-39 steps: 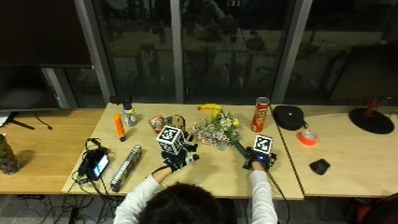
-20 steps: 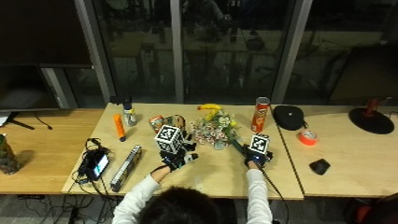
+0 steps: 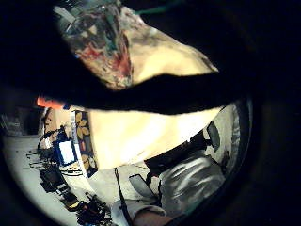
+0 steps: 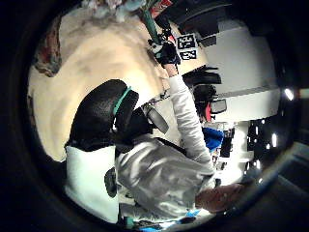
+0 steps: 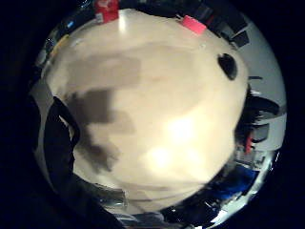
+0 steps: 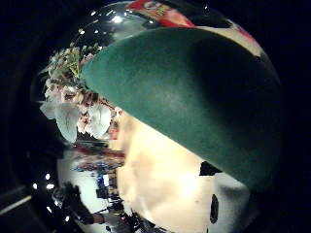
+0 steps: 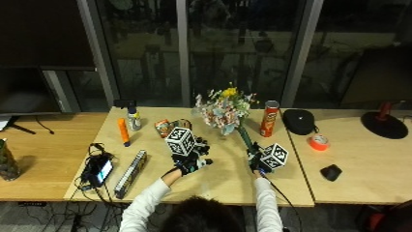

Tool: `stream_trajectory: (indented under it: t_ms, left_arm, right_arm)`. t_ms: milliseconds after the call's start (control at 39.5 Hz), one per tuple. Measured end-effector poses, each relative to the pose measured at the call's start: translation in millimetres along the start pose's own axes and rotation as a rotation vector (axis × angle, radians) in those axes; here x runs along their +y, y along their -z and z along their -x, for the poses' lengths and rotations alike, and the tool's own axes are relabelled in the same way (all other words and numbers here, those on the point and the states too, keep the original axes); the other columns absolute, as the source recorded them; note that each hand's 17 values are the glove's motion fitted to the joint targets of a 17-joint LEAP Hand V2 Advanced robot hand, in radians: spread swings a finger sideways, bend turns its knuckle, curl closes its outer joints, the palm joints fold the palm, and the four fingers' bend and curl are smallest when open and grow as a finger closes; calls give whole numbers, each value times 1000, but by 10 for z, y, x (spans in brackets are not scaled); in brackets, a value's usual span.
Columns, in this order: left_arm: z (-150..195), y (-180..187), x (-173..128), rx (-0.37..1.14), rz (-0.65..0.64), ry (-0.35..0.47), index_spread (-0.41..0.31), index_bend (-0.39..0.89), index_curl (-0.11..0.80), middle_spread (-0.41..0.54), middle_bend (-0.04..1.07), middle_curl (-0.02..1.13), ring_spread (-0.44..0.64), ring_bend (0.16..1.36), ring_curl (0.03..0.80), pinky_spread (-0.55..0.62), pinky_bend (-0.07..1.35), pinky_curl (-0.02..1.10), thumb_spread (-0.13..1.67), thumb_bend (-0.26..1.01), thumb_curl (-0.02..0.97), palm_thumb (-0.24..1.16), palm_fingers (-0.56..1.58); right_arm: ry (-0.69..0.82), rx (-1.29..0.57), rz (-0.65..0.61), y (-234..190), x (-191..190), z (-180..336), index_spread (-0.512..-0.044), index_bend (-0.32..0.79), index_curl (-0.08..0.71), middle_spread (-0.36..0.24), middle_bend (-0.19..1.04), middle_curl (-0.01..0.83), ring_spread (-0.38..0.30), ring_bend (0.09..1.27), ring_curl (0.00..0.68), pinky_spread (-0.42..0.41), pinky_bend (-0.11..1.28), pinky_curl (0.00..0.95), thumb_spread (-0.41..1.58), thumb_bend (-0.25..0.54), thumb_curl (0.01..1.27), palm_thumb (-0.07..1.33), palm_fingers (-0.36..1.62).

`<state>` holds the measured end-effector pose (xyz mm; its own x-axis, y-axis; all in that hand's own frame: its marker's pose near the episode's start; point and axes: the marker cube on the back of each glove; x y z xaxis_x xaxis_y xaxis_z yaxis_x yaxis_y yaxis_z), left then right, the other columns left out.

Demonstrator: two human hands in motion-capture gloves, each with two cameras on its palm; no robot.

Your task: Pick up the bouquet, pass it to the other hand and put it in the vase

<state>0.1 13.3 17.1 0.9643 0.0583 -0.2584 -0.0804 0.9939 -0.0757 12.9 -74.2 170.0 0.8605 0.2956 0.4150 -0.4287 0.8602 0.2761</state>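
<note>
Outside view above, behind person, facing table [image 7: 212, 183]; palm views close over it; all share tabletop.

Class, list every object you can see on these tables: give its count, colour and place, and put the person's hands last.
bouquet: 1, pink, white and yellow flowers on a green stem, raised above the table centre
vase: 1, patterned, behind the left hand
crisp tube: 1, red, right of the bouquet
tape roll: 1, orange-red, right table
orange tube: 1, left of the vase
right hand: 1, black glove, grips the stem
left hand: 1, black glove, above the table, fingers spread
</note>
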Motion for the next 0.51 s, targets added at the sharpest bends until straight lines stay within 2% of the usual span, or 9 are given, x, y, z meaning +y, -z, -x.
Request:
stream_trajectory:
  t_ms: [127, 177, 203, 279, 304, 380, 431, 507]
  left_arm:
    - [-163, 48, -114, 149, -60, -35, 65, 196, 376, 370, 171, 253, 476, 465, 251, 527, 437, 326, 1098, -17, 297, 374, 172]
    - [-223, 72, -167, 220, -118, -40, 66, 194, 379, 370, 167, 253, 477, 462, 251, 528, 433, 325, 1100, -18, 297, 376, 173]
    - [-253, 87, -199, 257, -152, -41, 70, 215, 387, 387, 129, 240, 492, 439, 242, 530, 451, 331, 1100, -19, 297, 376, 140]
    - [-344, 145, -300, 353, -230, -50, 86, 233, 397, 395, 135, 236, 506, 422, 242, 530, 458, 334, 1110, -7, 301, 405, 125]
    - [-371, 166, -333, 383, -245, -52, 98, 228, 397, 397, 139, 234, 509, 421, 241, 530, 461, 335, 1111, -6, 304, 414, 121]
    - [-437, 216, -463, 489, -272, -56, 116, 219, 398, 402, 142, 226, 516, 420, 239, 529, 465, 337, 1109, -11, 307, 426, 114]
    - [-501, 268, -579, 591, -276, -55, 128, 210, 399, 405, 146, 223, 520, 421, 239, 529, 469, 338, 1107, -12, 310, 434, 111]
    - [-634, 395, -763, 774, -267, -42, 143, 175, 391, 406, 165, 227, 516, 448, 246, 522, 462, 336, 1096, -14, 315, 449, 125]
  right_arm:
    - [12, -358, 43, 166, 132, 363, -219, 509, 449, -167, 858, 673, -192, 1030, 585, -219, 799, 498, 1100, -14, 382, 965, 1431]
    - [10, -480, 73, 255, 200, 520, -217, 545, 470, -164, 868, 677, -191, 1036, 589, -211, 806, 507, 1094, -43, 366, 911, 1425]
    - [8, -539, 87, 296, 232, 600, -216, 563, 480, -163, 872, 678, -190, 1039, 591, -210, 812, 513, 1087, -53, 359, 884, 1423]
    - [55, -693, 44, 330, 196, 789, -212, 591, 502, -160, 888, 683, -184, 1051, 599, -206, 824, 526, 1080, -39, 352, 862, 1407]
    - [90, -731, -1, 313, 140, 831, -211, 597, 509, -159, 893, 685, -183, 1056, 600, -205, 828, 530, 1083, -8, 361, 903, 1401]
    - [179, -809, -132, 317, 39, 959, -208, 610, 527, -156, 908, 688, -181, 1072, 607, -202, 835, 540, 1079, 12, 377, 957, 1387]
    - [198, -856, -138, 357, 91, 1073, -206, 616, 537, -154, 916, 690, -179, 1079, 610, -201, 839, 547, 1079, 12, 383, 973, 1379]
    - [234, -963, -73, 398, 246, 1270, -205, 615, 548, -150, 928, 692, -178, 1093, 615, -199, 846, 556, 1079, 31, 403, 1027, 1367]
